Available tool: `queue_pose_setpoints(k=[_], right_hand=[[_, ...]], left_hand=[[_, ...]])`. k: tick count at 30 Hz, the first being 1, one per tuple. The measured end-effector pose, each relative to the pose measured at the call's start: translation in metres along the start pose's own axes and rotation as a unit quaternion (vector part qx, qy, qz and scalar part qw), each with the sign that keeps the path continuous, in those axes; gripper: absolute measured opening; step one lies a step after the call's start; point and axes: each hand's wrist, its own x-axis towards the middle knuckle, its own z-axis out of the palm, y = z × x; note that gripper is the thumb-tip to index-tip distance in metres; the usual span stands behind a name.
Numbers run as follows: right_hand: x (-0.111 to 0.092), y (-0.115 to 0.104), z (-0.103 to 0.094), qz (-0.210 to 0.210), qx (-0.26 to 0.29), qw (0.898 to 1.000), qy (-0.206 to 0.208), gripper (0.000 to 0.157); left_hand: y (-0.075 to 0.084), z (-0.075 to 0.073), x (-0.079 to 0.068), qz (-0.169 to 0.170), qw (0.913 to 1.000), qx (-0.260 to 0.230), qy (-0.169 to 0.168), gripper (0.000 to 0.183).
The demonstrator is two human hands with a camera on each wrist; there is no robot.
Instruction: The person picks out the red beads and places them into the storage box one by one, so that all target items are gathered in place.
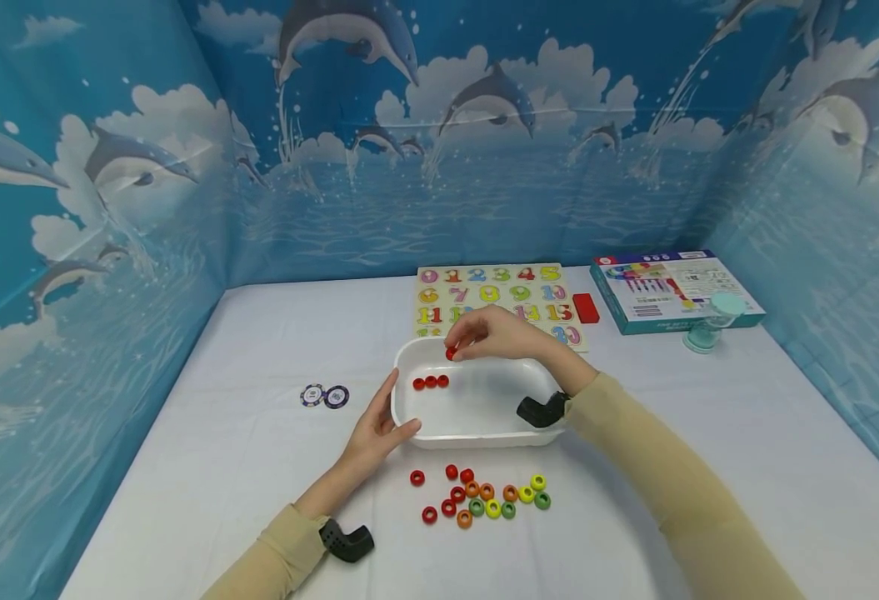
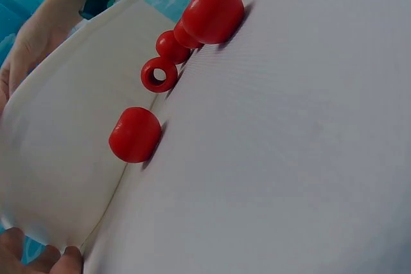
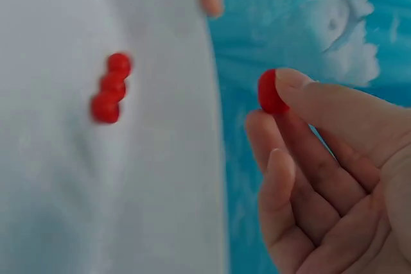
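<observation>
My right hand (image 1: 495,332) pinches a red bead (image 3: 273,92) between thumb and fingers, over the far rim of a white tray (image 1: 484,417). Inside the tray, towards its left end, three red beads (image 1: 431,382) sit in a short row. My left hand (image 1: 373,433) holds the tray's left end, thumb at the near corner and fingers along the outer side. In the left wrist view, its fingertips (image 2: 72,262) show at the tray's edge. On the table in front of the tray lie loose red beads (image 1: 429,515), with several orange beads (image 1: 465,519), yellow beads (image 1: 538,482) and green beads (image 1: 542,501).
Behind the tray lies a wooden number board (image 1: 490,293), partly covered by my right hand, with a red block (image 1: 586,308) beside it. A boxed toy set (image 1: 671,287) and a teal-capped clear container (image 1: 712,322) stand at back right. Two round chips (image 1: 324,396) lie left.
</observation>
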Motion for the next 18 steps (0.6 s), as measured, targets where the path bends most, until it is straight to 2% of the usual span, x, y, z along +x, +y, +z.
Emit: queue_pose_setpoints(k=[3, 7, 18], right_hand=[[0.010, 0.020, 0.007, 0.033, -0.006, 0.999, -0.023, 0.021], [0.014, 0.036, 0.017, 0.066, -0.052, 0.996, -0.044, 0.018], [0.017, 0.045, 0.028, 0.074, -0.109, 0.991, -0.038, 0.016]], left_hand=[[0.000, 0.001, -0.001, -0.003, 1.0000, 0.000, -0.002, 0.079], [0.001, 0.001, -0.001, -0.005, 1.0000, 0.003, -0.005, 0.079], [0.004, 0.000, 0.000, 0.003, 0.9999, 0.015, -0.007, 0.078]])
